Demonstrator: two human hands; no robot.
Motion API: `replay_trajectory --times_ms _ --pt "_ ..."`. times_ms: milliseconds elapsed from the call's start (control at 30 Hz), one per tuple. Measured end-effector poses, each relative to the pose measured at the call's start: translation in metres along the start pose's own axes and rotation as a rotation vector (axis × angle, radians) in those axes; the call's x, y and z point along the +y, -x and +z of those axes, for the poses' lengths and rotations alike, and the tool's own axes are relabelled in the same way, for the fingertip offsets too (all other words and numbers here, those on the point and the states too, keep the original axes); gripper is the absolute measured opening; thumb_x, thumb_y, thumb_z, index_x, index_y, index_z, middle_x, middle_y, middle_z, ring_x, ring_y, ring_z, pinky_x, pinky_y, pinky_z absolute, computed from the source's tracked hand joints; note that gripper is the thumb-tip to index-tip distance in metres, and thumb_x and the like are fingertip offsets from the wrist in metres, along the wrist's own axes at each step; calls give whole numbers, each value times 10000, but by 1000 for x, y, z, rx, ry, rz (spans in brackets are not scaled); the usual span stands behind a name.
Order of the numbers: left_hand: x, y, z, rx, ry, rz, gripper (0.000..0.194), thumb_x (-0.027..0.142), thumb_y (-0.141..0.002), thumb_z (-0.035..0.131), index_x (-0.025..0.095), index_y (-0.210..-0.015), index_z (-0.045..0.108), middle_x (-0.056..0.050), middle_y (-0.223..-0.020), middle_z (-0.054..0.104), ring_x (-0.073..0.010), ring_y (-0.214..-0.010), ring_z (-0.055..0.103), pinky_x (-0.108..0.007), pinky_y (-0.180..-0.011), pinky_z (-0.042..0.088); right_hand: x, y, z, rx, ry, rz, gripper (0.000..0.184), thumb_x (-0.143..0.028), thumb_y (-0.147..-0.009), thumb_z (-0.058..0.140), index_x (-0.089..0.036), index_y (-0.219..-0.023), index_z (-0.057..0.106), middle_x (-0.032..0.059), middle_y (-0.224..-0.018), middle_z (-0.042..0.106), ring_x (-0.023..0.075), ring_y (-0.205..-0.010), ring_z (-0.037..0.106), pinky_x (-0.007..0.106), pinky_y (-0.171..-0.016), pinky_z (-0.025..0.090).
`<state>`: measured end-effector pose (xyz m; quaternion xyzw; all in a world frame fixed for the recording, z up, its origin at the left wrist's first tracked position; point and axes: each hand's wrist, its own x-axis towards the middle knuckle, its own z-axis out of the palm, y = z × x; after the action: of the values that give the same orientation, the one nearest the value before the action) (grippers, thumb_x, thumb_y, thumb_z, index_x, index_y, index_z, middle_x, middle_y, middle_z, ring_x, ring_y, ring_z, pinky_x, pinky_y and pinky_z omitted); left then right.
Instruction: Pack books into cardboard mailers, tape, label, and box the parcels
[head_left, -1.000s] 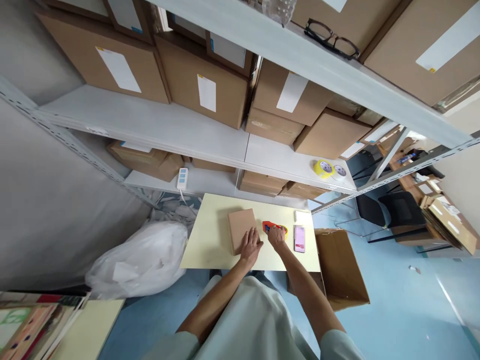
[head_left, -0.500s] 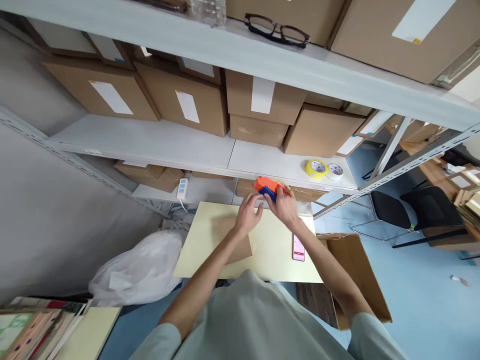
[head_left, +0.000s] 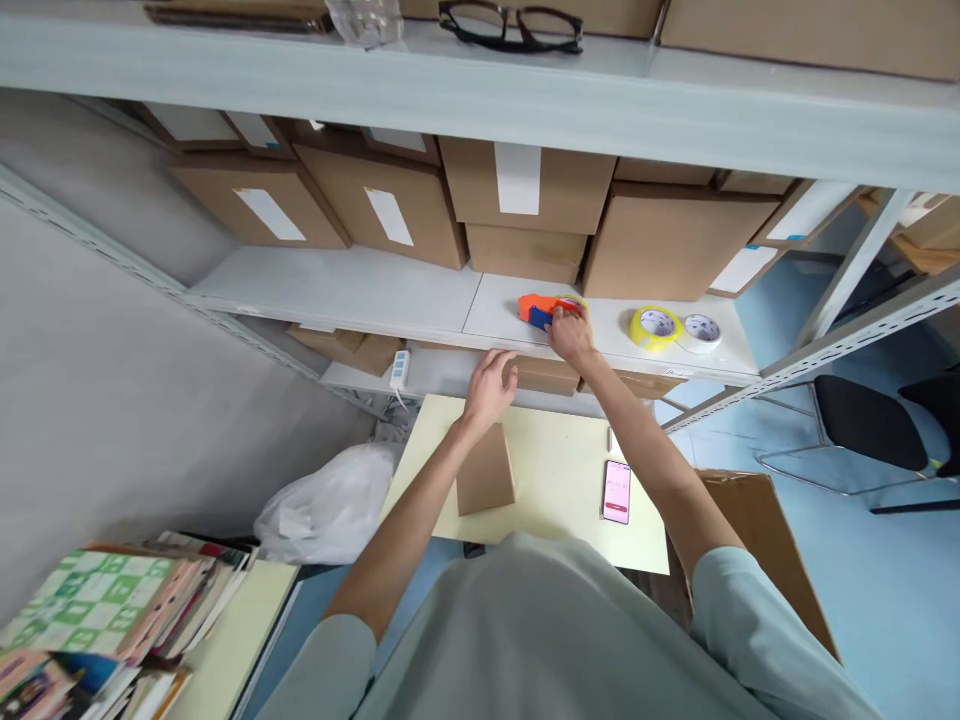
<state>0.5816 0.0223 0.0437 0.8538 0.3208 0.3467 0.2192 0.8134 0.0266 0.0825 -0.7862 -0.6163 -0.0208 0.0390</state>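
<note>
Holding a handheld tape dispenser (head_left: 535, 310) at the middle shelf (head_left: 345, 290), the right hand (head_left: 573, 335) has its grip clamped on the tool's right end. The dispenser's body is bright orange toward its left end, with a dark blue part along the near side and a redder stretch beside the fingers; a yellow-edged rim shows just behind the hand. It lies level, pointing left, over the shelf's pale surface, though whether it touches that surface I cannot tell. To its right, well clear of it, a yellow tape roll (head_left: 655, 328) sits just beside a white tape roll (head_left: 700, 333). The left hand (head_left: 489, 388) hangs nearer the body, its grip bare, thumb and loosely bent fingers apart. Below it, a plain brown box (head_left: 486, 475) rests on the cream bench (head_left: 559, 450), with a pink-screened phone (head_left: 616, 492) farther right.
</note>
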Motion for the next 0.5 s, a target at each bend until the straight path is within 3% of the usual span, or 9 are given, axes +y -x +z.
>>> replay_trajectory --times_ms 133,200,267,367,433,500 --pt "-28 26 15 -120 -29 -113 354 185 -1033 560 181 -1346 727 -127 -1293 744 -276 -1246 700 -428 -1169 553 4 17 18 188 -108 13 471 -291 -1154 416 12 -1497 526 346 -1534 593 394 -1422 553 613 -1267 307" --pt "-46 44 22 -192 -55 -178 376 195 -1027 559 188 -1363 728 -138 -1320 741 -299 -1278 689 -452 -1195 536 2 44 35 305 -204 25 490 -369 -1178 382 -71 -1541 524 302 -1593 551 389 -1459 521 627 -1266 322" --pt "-66 67 31 -264 -92 -263 406 205 -1018 565 200 -1394 718 -142 -1345 739 -320 -1307 676 -480 -1220 514 -5 84 61 335 -321 56 519 -463 -1196 320 -133 -1518 559 259 -1528 613 379 -1429 563 619 -1250 361" --pt "-94 100 44 -391 -154 -373 426 249 -1017 579 169 -1417 700 -173 -1390 723 -348 -1364 647 -494 -1252 481 -20 164 111 199 -532 173 588 -566 -1197 263 -154 -1389 636 210 -1284 745 340 -1243 708 564 -1186 459" --pt "-110 117 53 -473 -184 -418 456 301 -1028 584 148 -1447 678 -200 -1456 691 -365 -1409 619 -498 -1263 465 -33 220 148 -14 -734 313 585 -613 -1185 317 -165 -1322 666 172 -1168 795 299 -1045 786 502 -1124 523" --pt "-122 127 62 -549 -210 -439 505 366 -1042 582 137 -1488 647 -215 -1519 657 -375 -1451 590 -503 -1270 448 -47 270 180 -272 -921 546 567 -657 -1158 406 -184 -1234 709 170 -1133 821 306 -995 817 464 -1067 566"
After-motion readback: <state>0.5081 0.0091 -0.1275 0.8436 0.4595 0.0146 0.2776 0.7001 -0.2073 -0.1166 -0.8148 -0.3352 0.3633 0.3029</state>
